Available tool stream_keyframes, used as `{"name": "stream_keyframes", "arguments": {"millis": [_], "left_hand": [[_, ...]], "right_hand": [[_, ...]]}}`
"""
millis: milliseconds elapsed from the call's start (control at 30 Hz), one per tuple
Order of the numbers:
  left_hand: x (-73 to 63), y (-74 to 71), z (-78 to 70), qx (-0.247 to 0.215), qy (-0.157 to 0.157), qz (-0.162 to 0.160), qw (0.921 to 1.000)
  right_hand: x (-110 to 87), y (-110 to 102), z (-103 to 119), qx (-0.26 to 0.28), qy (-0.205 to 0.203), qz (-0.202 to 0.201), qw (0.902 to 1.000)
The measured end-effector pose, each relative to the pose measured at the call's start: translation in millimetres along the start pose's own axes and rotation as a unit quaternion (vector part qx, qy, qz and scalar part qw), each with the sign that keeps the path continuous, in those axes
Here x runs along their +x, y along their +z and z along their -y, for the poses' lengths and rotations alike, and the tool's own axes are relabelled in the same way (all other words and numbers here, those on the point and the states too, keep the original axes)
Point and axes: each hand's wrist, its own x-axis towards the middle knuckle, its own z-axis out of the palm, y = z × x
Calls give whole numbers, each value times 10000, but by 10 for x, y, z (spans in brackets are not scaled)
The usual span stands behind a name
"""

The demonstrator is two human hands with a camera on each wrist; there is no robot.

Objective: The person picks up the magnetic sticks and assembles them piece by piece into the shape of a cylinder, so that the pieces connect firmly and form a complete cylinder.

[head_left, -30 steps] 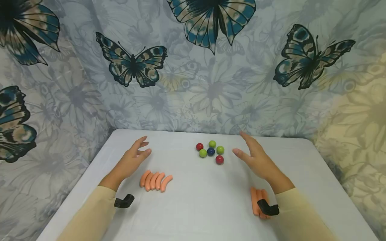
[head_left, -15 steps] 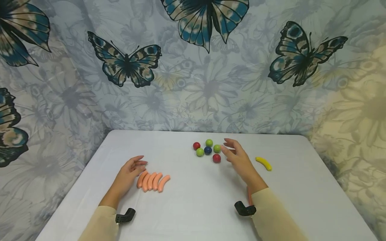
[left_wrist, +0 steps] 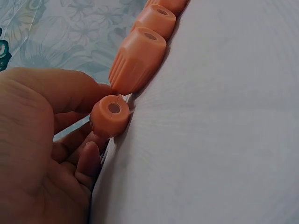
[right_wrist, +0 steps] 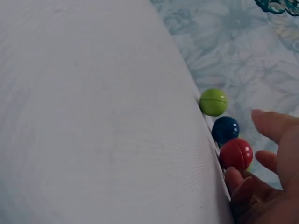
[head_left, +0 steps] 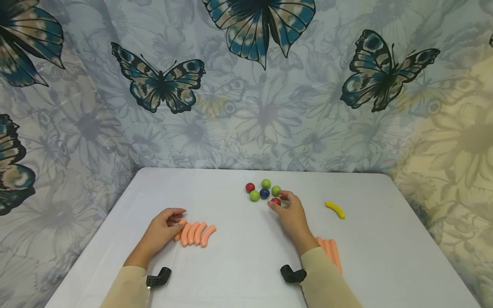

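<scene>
At the left of the table, my left hand [head_left: 157, 231] pinches the leftmost of several curved orange-pink toy sausages [left_wrist: 108, 122] between thumb and fingers. The rest of that row, such as the neighbouring sausage [left_wrist: 140, 60], lies just past the fingertips. My right hand [head_left: 294, 217] reaches around the nearest red ball [right_wrist: 236, 154] with thumb and fingers spread. Its lower fingertips are right at the ball, while the thumb stands apart from it. Beside it sit a blue ball [head_left: 264, 193], another red ball [head_left: 250, 187] and several green balls [head_left: 254, 195].
A yellow toy banana [head_left: 335, 210] lies right of my right hand. Several straight orange-pink sticks [head_left: 333, 252] are partly hidden by the right sleeve. The white table [head_left: 239, 273] ends at a butterfly-patterned cloth [head_left: 265, 115] behind.
My left hand has come down and toward me onto the leftmost sausage. The right hand has moved left to the nearest red ball, uncovering the banana.
</scene>
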Motion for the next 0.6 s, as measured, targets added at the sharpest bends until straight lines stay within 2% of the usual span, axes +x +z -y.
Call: {"name": "stream_keyframes", "arguments": {"millis": [167,267,400,533,600], "left_hand": [[-19,3,-32,400,-155,-186,9989],[-26,-1,-36,452,-162,-309,9984],[-18,-23,-39,866,-125,-490,9950],[-33,-57,-55,1386,-257,-630,9880],[-44,-67,-61,1448,-315,-646,9868]], "right_hand": [[-15,-13,-99,-662,-439,-122,9968],[-36,-10,-116,-884,-661,-151,9938],[-66,-12,-97,-839,-620,-176,9944],[-98,-9,-78,-708,-436,-139,9964],[-109,-5,-83,-659,-402,-129,9969]]}}
